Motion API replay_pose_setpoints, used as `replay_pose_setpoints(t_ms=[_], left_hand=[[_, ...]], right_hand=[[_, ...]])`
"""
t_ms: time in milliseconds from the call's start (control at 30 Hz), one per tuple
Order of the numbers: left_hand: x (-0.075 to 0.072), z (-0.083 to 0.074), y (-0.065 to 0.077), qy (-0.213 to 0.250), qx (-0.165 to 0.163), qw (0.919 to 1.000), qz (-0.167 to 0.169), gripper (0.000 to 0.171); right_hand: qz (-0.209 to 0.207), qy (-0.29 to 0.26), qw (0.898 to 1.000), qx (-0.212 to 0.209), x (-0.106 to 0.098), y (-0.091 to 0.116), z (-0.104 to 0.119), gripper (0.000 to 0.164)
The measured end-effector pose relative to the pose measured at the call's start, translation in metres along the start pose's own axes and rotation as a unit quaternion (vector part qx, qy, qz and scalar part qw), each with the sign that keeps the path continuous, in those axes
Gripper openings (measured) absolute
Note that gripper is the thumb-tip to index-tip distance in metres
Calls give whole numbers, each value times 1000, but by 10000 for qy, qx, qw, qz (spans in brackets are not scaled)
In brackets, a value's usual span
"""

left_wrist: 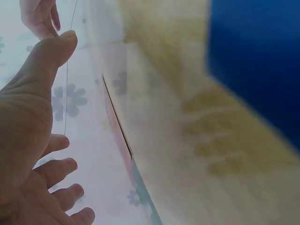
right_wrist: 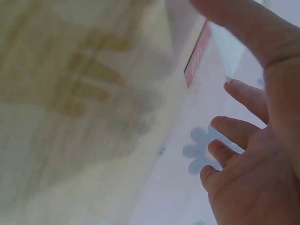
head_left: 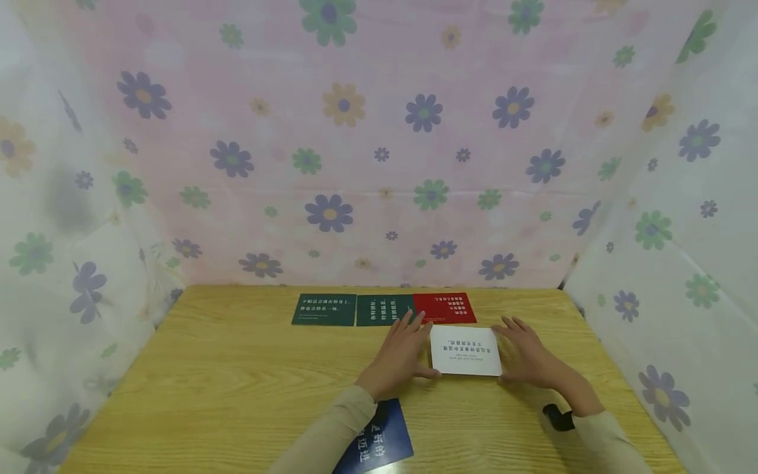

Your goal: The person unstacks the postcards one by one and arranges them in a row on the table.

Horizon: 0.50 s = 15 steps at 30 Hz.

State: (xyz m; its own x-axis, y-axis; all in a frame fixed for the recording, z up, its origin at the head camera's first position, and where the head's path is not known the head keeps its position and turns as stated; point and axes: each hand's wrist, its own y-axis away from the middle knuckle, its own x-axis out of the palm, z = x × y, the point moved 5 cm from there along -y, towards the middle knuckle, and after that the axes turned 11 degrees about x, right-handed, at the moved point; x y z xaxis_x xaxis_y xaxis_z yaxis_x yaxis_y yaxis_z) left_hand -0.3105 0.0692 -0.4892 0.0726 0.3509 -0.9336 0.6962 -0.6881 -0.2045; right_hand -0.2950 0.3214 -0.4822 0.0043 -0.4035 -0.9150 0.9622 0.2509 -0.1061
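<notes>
A white card (head_left: 464, 350) with printed lettering is held up between both hands over the table. My left hand (head_left: 395, 361) holds it at its left side, index fingertip by the far corner and thumb by the near one. In the left wrist view the card's thin edge runs from the thumb (left_wrist: 68, 44) to the index finger (left_wrist: 57, 143), the other fingers spread. At the right side, my right hand (head_left: 527, 359) holds it likewise, with the index fingertip (right_wrist: 232, 86) at a corner of the card. Just beyond lies a red card (head_left: 444, 308).
Two dark green cards (head_left: 324, 309) lie in a row with the red one along the back of the wooden table (head_left: 225, 375). A blue card (head_left: 387, 438) lies near the front, partly under the left forearm. Flower-patterned sheets (head_left: 379, 131) enclose the back and sides.
</notes>
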Motion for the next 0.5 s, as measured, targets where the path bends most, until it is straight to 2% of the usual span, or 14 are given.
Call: replay_pose_setpoints(t_ms=[267, 500], left_hand=[[8, -5, -52, -270, -16, 9996, 113, 101], [15, -4, -81, -54, -86, 9999, 130, 99]], right_hand=[[111, 197, 9990, 373, -16, -17, -31, 96], [202, 527, 9974, 438, -25, -37, -48, 94]])
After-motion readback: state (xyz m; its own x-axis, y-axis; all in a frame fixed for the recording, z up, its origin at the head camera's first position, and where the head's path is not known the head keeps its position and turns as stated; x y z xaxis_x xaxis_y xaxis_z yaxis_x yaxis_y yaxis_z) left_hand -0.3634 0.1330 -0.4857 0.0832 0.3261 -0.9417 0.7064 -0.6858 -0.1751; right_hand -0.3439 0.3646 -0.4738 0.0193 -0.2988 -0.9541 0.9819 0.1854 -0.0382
